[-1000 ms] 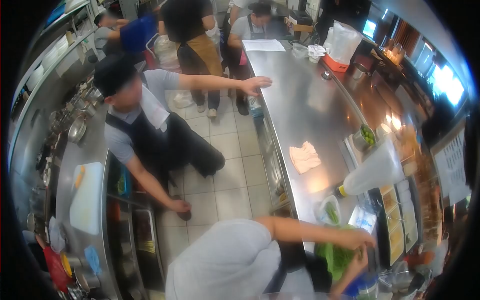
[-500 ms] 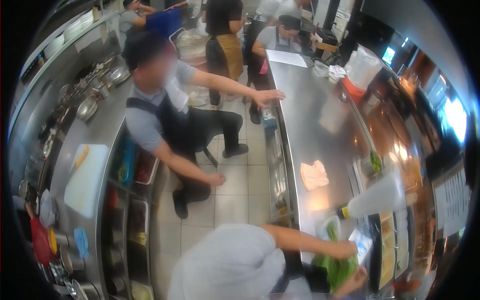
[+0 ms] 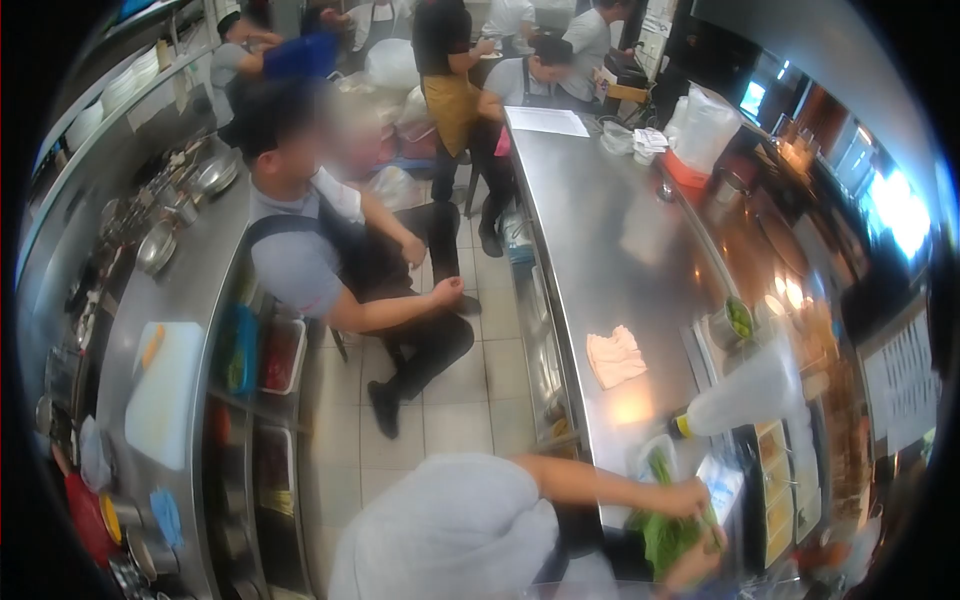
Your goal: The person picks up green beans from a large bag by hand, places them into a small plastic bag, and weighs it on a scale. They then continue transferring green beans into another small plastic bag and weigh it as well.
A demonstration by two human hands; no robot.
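My left hand (image 3: pixel 686 497) is closed at the upper end of a bunch of leafy greens (image 3: pixel 665 540), over the right-hand counter. Just below it, my right hand (image 3: pixel 697 562) closes around the right side of the same bunch, with a green stem between its fingers. A clear container (image 3: pixel 652 458) with more greens stands beside my left hand. Right of that hand lies a white and blue packet (image 3: pixel 720 484). A squeeze bottle (image 3: pixel 745 392) with a yellow and black tip lies above the packet. Part of my right hand is blurred.
A folded pink cloth (image 3: pixel 616 358) lies on the steel counter (image 3: pixel 590 240). Food trays (image 3: pixel 776 490) stand at the right. A co-worker (image 3: pixel 300 240) sits in the aisle. At the left is a cutting board (image 3: pixel 170 395). Several people work at the back.
The seated co-worker has drawn an arm back from the counter edge, and both their hands are now near their lap. My right hand has shifted slightly up and left. The view has turned a little.
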